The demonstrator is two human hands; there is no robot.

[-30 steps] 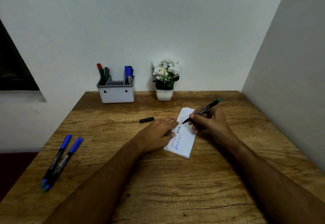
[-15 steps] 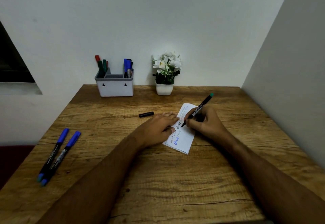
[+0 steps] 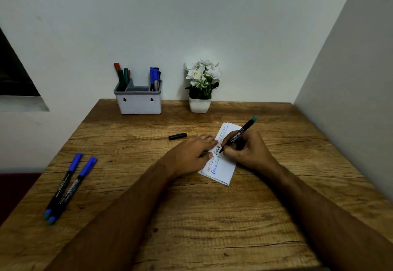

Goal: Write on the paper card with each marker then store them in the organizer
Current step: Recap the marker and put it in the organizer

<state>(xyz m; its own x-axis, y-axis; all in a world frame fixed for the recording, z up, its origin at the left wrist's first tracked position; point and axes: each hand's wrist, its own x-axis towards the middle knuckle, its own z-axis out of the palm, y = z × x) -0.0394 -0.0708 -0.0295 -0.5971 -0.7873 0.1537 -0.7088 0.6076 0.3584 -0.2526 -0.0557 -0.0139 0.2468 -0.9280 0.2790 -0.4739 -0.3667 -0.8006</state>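
While left hand point(image 3: 192, 156) lies flat pinning paper card point(image 3: 223, 168), right hand point(image 3: 247, 150) grips marker point(image 3: 239, 134), tip on card, cap point(image 3: 177, 136) at its 10 o'clock on worktop point(image 3: 212, 217).

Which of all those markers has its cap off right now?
The marker in the right hand, tip on the paper card. Its black cap lies loose on the table; the two blue-capped markers stay capped.

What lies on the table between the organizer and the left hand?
Only a black marker cap, lying on its side on the bare wooden table, between organizer and left hand; the head view shows it.
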